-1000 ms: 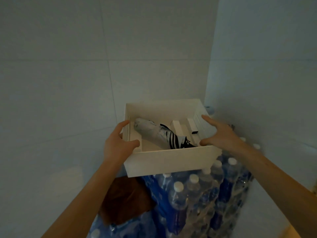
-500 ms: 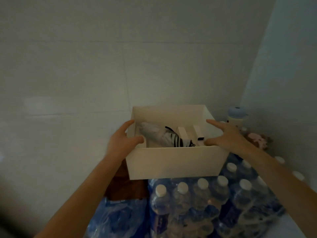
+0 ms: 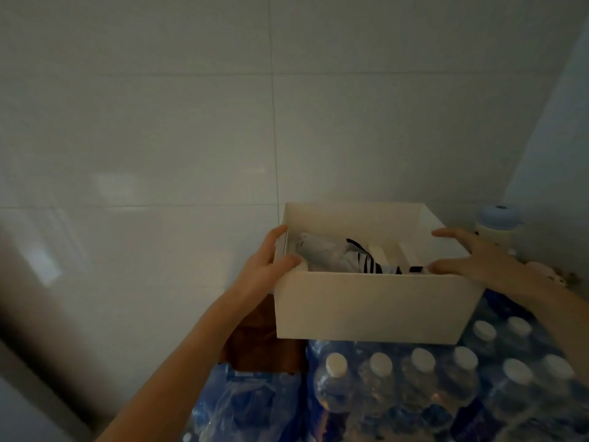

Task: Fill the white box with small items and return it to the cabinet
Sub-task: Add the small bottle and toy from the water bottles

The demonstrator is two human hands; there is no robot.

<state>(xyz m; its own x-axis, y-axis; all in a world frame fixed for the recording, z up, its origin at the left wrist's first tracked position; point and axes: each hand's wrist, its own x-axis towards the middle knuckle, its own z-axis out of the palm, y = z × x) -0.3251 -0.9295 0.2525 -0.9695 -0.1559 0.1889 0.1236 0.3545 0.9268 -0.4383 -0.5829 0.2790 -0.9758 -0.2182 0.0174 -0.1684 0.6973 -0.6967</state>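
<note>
You keep the same hold on the white box (image 3: 366,309) as half a second ago. Your left hand (image 3: 264,271) clamps the near left corner, thumb hooked over the rim to the inside and fingers laid along the outer wall. Your right hand (image 3: 475,260) rests on the near right corner with its fingers spread, thumb on the front rim and forefinger stretched along the side rim. The box now sits further right in view than before. Between your thumbs the grey striped bundle (image 3: 331,255) and small white blocks (image 3: 379,252) lie unchanged. Below your fingers is the pack of water bottles (image 3: 414,387); whether the box rests on it cannot be told. Beyond your right fingertips stands the blue-capped bottle (image 3: 497,223).
</note>
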